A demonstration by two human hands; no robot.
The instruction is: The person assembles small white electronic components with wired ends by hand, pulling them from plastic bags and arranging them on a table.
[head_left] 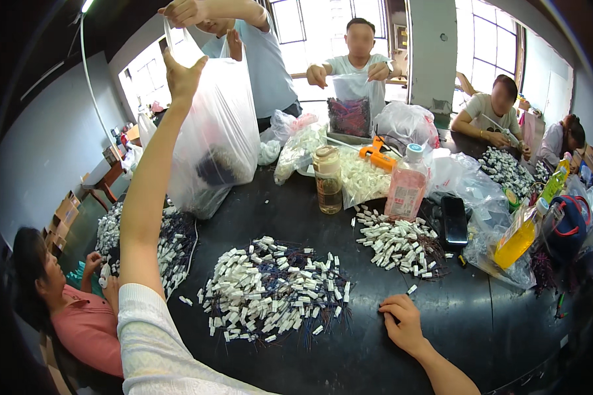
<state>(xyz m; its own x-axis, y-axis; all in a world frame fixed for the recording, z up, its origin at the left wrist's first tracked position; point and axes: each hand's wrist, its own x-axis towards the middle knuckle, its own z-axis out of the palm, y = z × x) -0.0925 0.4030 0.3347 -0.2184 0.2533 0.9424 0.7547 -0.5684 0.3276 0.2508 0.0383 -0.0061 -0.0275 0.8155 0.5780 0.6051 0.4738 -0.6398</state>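
Note:
My left arm reaches up, and my left hand (183, 78) is at the upper edge of a large white translucent plastic bag (227, 118). Thumb and one finger point upward, gripping the bag as far as I can see; the other fingers are hidden. A standing person's hands also hold the bag by its top. Dark and pale contents show through its lower part. My right hand (404, 324) rests on the black table with loosely bent fingers, holding nothing. Near its fingertips lies a single white connector (412, 289). Left of it spreads a pile of wired white connectors (270, 289).
A smaller connector pile (405, 247), a pink bottle (407, 184), a brown-tinted bottle (327, 181), an orange glue gun (377, 157) and a black phone (454, 220) occupy the table (468, 309). Yellow bottles (519, 237) stand right. Several people work around it, one close on my left.

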